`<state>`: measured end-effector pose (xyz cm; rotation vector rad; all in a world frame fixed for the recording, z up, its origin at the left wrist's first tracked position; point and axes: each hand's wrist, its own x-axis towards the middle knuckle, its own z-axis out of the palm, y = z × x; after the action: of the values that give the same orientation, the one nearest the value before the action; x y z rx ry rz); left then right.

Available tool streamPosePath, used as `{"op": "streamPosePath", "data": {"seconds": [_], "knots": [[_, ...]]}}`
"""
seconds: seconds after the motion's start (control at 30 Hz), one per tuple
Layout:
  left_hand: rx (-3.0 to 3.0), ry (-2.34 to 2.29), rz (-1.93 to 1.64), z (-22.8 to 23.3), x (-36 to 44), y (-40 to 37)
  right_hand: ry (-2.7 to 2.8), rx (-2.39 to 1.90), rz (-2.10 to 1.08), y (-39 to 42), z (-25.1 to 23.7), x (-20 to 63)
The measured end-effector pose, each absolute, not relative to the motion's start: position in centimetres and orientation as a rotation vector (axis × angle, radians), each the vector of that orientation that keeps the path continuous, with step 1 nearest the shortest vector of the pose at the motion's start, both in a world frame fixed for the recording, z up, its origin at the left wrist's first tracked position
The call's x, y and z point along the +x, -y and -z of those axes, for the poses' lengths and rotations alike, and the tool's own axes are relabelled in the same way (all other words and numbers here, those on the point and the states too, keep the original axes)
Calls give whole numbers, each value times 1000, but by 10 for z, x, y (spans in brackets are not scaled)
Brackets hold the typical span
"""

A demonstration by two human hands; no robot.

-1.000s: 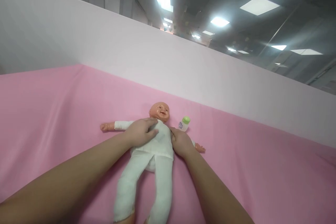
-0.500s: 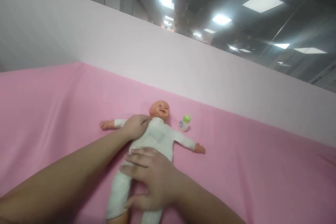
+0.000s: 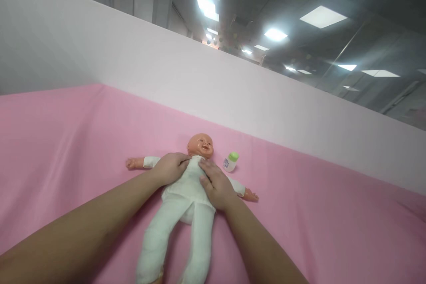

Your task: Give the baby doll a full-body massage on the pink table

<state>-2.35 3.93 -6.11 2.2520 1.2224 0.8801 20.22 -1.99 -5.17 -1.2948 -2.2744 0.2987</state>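
Two bare hands rest on a doll lying face up on a pink sheet.

The left hand (image 3: 170,167) lies flat, fingers loose, on the doll (image 3: 186,199) by its shoulder; the right hand (image 3: 216,184) is spread flat across its chest. Just beyond the right hand lies a small bottle (image 3: 230,162), its label too blurred to read.

A doll (image 3: 186,195) in a white suit lies face up on a pink sheet (image 3: 66,142), arms spread, head toward the far edge where a pale wall (image 3: 233,84) rises. The left hand (image 3: 170,167) rests flat on its shoulder and upper chest; the right hand (image 3: 216,184) lies flat on the other side of the chest, fingers toward the neck. A small bottle (image 3: 230,162), green-capped, stands, perhaps leaning, just beside the doll's head, nearer the far edge.
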Motion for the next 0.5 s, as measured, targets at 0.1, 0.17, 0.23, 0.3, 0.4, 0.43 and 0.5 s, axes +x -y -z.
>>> {"op": "streamPosePath", "data": {"seconds": [0.1, 0.17, 0.23, 0.3, 0.4, 0.43, 0.5], "knots": [[2262, -1246, -880, 61, -24, -40, 2181, -1484, -307, 13, 52, 207], [2280, -1249, -904, 59, -24, -37, 2142, -1726, -281, 11, 49, 210], [2313, -1207, -955, 52, -24, -30, 2079, -2007, -221, 10, 45, 211], [2361, -1077, -1000, 44, -22, -17, 2055, -2187, -188, 11, 44, 210], [2425, -657, -962, 31, -12, 11, 2120, -2226, -160, 11, 46, 208], [2448, -465, -904, 29, -7, 20, 2139, -2218, -144, 10, 47, 208], [2456, -199, -819, 28, 3, 36, 2145, -2193, -129, 9, 48, 208]]}}
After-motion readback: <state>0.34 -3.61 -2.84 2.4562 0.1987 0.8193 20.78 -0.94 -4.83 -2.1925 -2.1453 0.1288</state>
